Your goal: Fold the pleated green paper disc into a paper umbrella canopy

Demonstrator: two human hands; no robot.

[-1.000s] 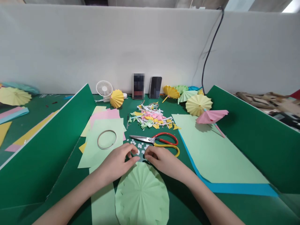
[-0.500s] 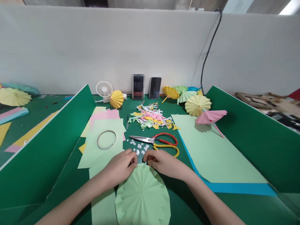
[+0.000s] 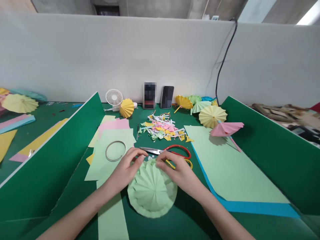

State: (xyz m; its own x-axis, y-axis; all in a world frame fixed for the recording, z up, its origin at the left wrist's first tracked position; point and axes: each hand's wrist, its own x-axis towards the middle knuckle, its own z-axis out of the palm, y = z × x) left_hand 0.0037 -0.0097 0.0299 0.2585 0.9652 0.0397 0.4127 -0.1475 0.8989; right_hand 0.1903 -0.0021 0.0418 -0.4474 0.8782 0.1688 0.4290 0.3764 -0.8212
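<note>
A light green pleated paper disc (image 3: 154, 190), creased in rays from its centre, lies in front of me with its near edge fully in view. At its upper left rim, my left hand (image 3: 129, 168) pinches the paper between thumb and fingers. My right hand (image 3: 176, 166) grips the upper right rim the same way. Just beyond the hands rest scissors (image 3: 177, 149) with one red and one yellow handle, partly covered by my right hand. Small white paper squares (image 3: 150, 157) show between the hands, mostly hidden.
Green sheets (image 3: 115, 138) with a ring of tape (image 3: 115, 151) lie left. Paper scraps (image 3: 163, 126) are heaped behind the scissors. A large green sheet (image 3: 240, 173) and a pink paper umbrella (image 3: 226, 129) are right. Green side panels (image 3: 62, 160) flank the table; two phones (image 3: 167, 97) stand behind.
The disc has moved away from me, so its near edge now shows. Both hands have shifted slightly farther forward with it and cover more of the white squares. The view has tilted slightly up.
</note>
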